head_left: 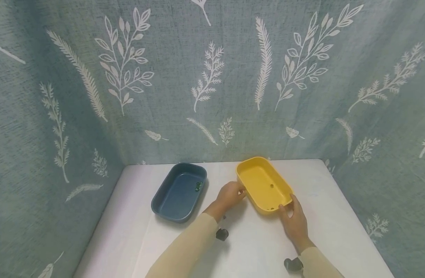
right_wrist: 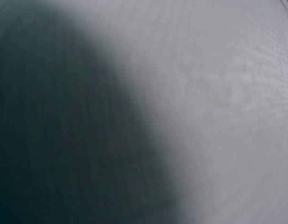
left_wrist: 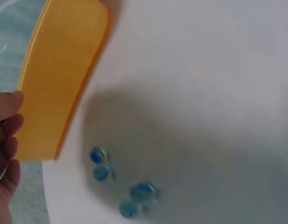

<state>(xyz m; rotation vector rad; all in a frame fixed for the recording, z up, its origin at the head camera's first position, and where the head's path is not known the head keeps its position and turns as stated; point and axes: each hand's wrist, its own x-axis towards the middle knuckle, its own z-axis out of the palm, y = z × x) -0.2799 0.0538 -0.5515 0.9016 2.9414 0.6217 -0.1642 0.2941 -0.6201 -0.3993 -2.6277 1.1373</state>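
A yellow tray (head_left: 257, 181) with a few small amber marbles (head_left: 272, 186) in it is held between my two hands. My left hand (head_left: 230, 195) grips its left side; in the left wrist view, the thumb and curled fingers (left_wrist: 10, 126) are at the rim. At the near right corner, my right hand (head_left: 296, 222) holds the tray, thumb on the near side and fingers round the right side. Several blue marbles (left_wrist: 143, 191) lie on the white table beside the tray in the left wrist view. My left arm mostly hides them from the head view.
To the left stands a dark blue tray (head_left: 175, 193) with several green marbles (head_left: 198, 186) by its right wall. Patterned green cloth (head_left: 177, 127) hangs behind the white table (head_left: 129, 231) and along both sides. The right wrist view shows blurred white surface and a dark shadow.
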